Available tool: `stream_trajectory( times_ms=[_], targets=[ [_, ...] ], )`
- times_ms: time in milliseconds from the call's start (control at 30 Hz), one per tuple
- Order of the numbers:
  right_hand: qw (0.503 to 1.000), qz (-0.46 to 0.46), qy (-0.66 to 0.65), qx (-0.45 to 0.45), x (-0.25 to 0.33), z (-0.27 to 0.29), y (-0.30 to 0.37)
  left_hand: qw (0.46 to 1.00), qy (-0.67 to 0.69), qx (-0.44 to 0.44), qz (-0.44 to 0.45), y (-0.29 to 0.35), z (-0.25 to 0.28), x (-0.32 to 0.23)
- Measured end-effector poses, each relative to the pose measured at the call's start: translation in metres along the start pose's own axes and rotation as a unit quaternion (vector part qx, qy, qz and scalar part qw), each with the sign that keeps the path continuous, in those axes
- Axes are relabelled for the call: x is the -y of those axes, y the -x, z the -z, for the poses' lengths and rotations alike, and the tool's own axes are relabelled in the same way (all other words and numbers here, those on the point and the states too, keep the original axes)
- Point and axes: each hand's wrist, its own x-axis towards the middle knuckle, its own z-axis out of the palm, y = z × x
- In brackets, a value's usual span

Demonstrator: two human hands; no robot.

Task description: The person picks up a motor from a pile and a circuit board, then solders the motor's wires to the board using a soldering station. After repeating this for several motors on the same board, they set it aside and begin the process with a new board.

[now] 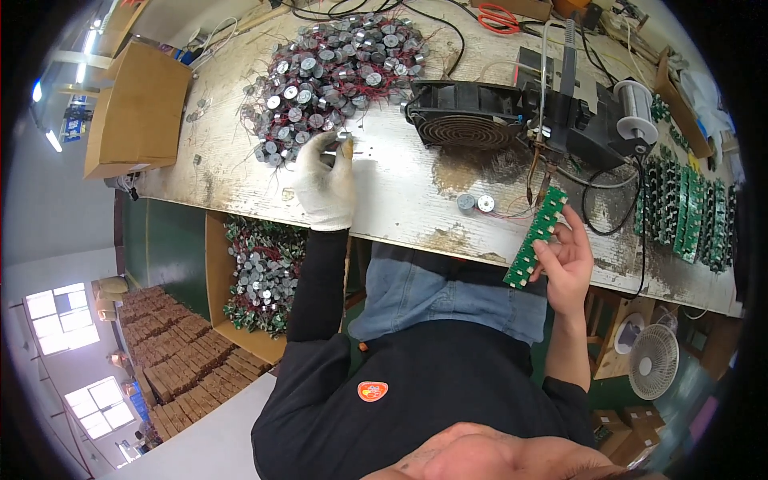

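Head view: left of the black bench fan, the gloved left hand pinches a small silvery motor between thumb and fingers, beside a motor heap; right of that fan and lower in view, the bare right hand grips a green circuit-board strip. Red wires tangled through the heap could drag neighbours along if one motor is pulled; a careless tilt might knock the strip's upper end against the pointed metal tip, though whether they touch is unclear. Below and left of the fan, an open carton holds motors among green pieces; far left, a cardboard box hides its contents; right, a spool carries silvery wire.
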Motion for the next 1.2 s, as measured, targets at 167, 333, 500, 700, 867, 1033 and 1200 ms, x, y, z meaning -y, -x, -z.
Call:
stream_trajectory(
  times_ms=[167, 333, 500, 700, 867, 1033, 1200],
  targets=[
    [1.000, -0.001, -0.001, 0.004, 0.000, -0.002, 0.000, 0.995, -0.039, -0.051, -0.075, -0.009, 0.003, 0.008],
    [1.000, 0.001, -0.003, 0.004, 0.000, 0.001, 0.001, 0.997, 0.081, -0.010, -0.007, -0.003, 0.000, -0.001],
    [1.000, -0.003, 0.002, -0.008, 0.001, 0.002, 0.003, 0.960, 0.236, 0.084, 0.126, 0.015, 0.002, -0.025],
    [1.000, -0.008, -0.015, 0.000, 0.002, 0.000, 0.000, 0.933, 0.272, 0.139, 0.190, 0.063, -0.003, -0.058],
    [0.999, -0.014, 0.018, 0.024, 0.003, -0.003, 0.001, 0.943, 0.222, 0.223, 0.111, 0.089, -0.015, -0.084],
    [0.999, -0.041, 0.012, 0.018, 0.007, -0.003, 0.000, 0.925, 0.216, 0.303, 0.079, 0.099, -0.038, -0.098],
    [0.998, -0.065, 0.000, 0.023, 0.013, -0.004, 0.003, 0.872, 0.263, 0.365, 0.193, 0.103, -0.051, -0.113]
  ],
)
